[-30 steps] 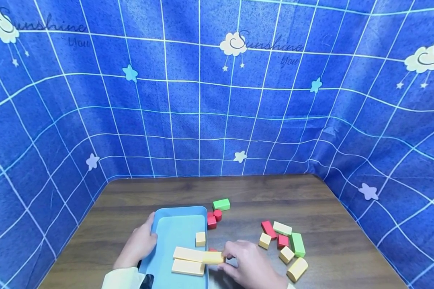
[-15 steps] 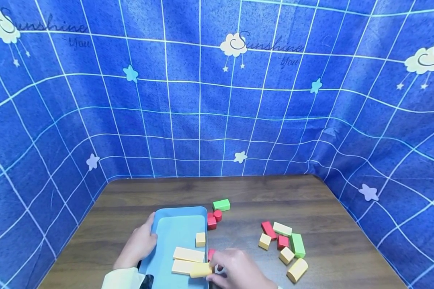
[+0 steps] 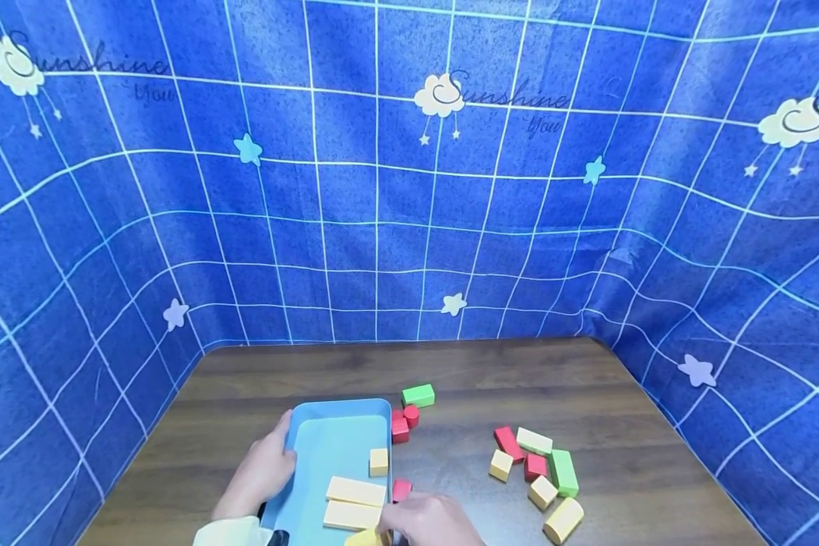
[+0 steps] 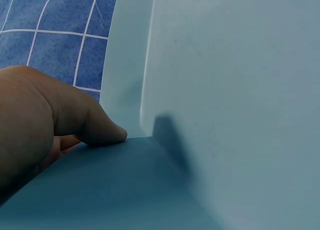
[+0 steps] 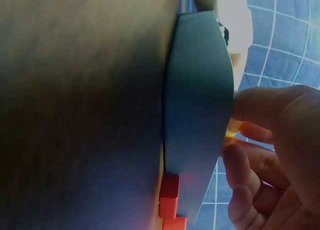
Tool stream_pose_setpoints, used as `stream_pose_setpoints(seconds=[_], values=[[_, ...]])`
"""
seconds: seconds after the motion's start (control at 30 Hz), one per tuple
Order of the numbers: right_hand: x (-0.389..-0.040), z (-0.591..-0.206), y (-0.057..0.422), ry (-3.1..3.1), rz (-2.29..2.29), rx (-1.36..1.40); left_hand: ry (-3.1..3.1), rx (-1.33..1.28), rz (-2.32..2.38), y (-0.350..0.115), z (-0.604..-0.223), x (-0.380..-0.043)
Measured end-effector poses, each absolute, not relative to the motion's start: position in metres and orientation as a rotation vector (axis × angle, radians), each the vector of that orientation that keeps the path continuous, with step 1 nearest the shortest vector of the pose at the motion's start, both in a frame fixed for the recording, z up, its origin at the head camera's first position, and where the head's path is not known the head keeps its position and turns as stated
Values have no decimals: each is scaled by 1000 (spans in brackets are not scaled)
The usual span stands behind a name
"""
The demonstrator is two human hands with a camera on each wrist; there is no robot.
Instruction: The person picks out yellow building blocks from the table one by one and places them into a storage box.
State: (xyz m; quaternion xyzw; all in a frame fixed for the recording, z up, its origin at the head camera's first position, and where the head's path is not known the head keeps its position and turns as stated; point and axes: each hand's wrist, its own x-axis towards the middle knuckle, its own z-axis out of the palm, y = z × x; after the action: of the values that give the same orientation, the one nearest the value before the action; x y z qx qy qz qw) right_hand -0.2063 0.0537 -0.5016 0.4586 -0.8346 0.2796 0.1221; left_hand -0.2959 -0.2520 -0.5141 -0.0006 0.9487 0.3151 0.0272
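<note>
My left hand [image 3: 262, 466] grips the left wall of a blue tray [image 3: 341, 409], thumb over the rim and fingers outside, as the left wrist view of that hand [image 4: 60, 110] shows. Inside the tray lie two flat pale-yellow planks [image 3: 356, 491] side by side and a small pale-yellow cube [image 3: 378, 462] by the right wall. At the tray's near right, my right hand [image 3: 430, 519] pinches a yellow cylinder block [image 3: 365, 538] over the tray floor. The right wrist view shows its fingers [image 5: 260, 105] at the rim, mostly hiding the yellow cylinder block [image 5: 233, 127].
Red blocks [image 3: 400, 430] and a green block [image 3: 418, 395] lie along the tray's right side. Further right is a loose group with a green block [image 3: 563, 473], a pale cylinder [image 3: 563, 521] and several others. A blue cloth [image 3: 409, 189] surrounds the wooden table [image 3: 491, 379].
My right hand has moved left and nearer, carrying the yellow cylinder block from over the planks to the space in front of them. The left hand has kept its grip on the tray.
</note>
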Motion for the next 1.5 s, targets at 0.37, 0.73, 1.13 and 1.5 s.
stream_pose_setpoints(seconds=[0.37, 0.73, 1.13, 1.5], values=[[-210, -505, 48, -2472, 751, 1305, 2940, 2, 970, -254, -514, -295], [-209, -500, 44, -2574, 643, 1252, 2949, 2, 973, -253, -513, -296], [-207, -500, 39, -2576, 565, 1189, 2936, 14, 986, -253, -516, -296], [-205, -500, 33, -2687, 521, 1122, 2944, 17, 982, -254, -518, -296]])
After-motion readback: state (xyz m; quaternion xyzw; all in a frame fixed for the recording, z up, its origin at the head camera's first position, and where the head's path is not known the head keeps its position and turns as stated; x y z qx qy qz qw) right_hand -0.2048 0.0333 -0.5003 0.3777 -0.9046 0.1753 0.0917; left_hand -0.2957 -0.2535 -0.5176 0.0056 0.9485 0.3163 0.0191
